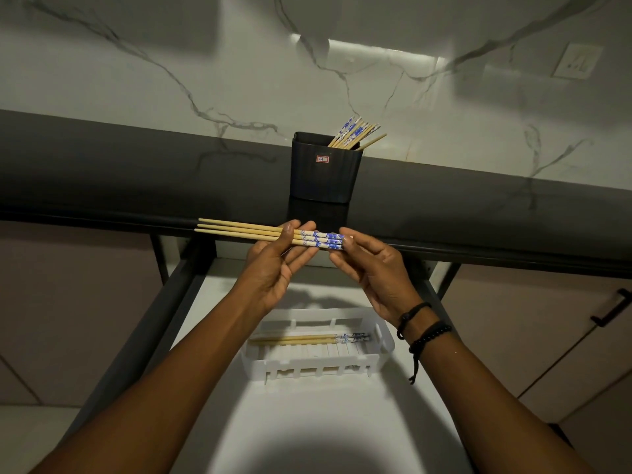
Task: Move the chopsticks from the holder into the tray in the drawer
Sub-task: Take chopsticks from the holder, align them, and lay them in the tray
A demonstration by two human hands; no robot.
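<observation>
Both of my hands are raised in front of me, above the open drawer, and together they hold a small bundle of three pale wooden chopsticks with blue-and-white patterned ends [273, 234], lying level from left to right. My left hand [273, 268] grips the bundle near its middle, thumb on top and fingers beneath, with the plain tapered tips sticking out to the left. My right hand [372, 268] pinches the patterned end with its fingertips. Two dark beaded bracelets [424, 331] circle my right wrist.

Behind my hands, on the dark glossy tabletop [136, 172], stands a tall black plastic holder with a small red-and-white label [325, 172]. More chopsticks of the same kind [355, 135] lean out of its right side, patterned ends up. A white marble wall with grey veins [205, 63] rises behind it, with a pale wall socket [576, 61] at the far right.

Below my hands, the open drawer with a white floor and dark sides [212, 302] carries a white slotted plastic tray [318, 367]. Two chopsticks [307, 339] already lie flat in the tray along its far side, patterned ends to the right. A black cabinet handle [612, 309] shows at the right edge.
</observation>
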